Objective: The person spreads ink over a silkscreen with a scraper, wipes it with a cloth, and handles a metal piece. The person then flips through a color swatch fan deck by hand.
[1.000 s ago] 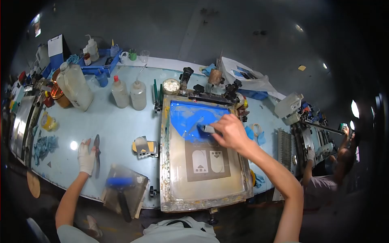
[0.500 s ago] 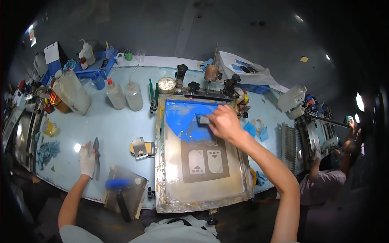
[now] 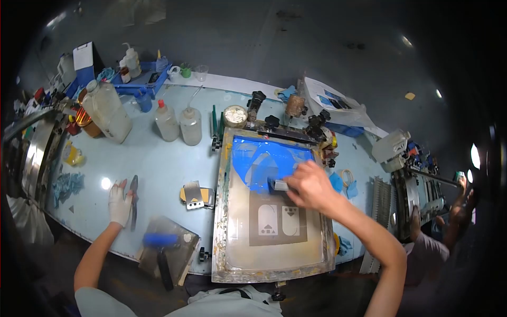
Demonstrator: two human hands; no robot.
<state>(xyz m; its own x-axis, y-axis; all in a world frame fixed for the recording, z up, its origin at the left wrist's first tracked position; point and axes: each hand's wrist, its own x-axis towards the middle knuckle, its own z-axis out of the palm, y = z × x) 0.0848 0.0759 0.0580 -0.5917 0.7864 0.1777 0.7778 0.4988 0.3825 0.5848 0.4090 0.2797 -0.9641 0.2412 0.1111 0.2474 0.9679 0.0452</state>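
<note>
My right hand (image 3: 311, 186) is closed on a small grey scraper (image 3: 280, 185), whose edge rests in the wet blue ink (image 3: 253, 158) at the far half of a framed printing screen (image 3: 221, 248). Below the ink, the mesh shows a dark grey square with two pale rounded shapes (image 3: 268, 219). On the left of the table, my left hand (image 3: 120, 205) lies in a white glove with bare fingertips, its fingers spread. Just to its right is a slim dark hand tool (image 3: 134, 203), not held.
A blue-edged squeegee (image 3: 161, 240) lies on a grey plate (image 3: 182, 243) at the near edge. Bottles (image 3: 190, 127) and a large jug (image 3: 107, 112) stand at the back left. Metal blades on a yellow block (image 3: 194, 195) sit left of the frame. At far right, another person (image 3: 430, 248) works.
My right hand has drawn the scraper slightly toward me through the blue ink, leaving changed streaks. The whole view has shifted a little. My left hand stays on the table.
</note>
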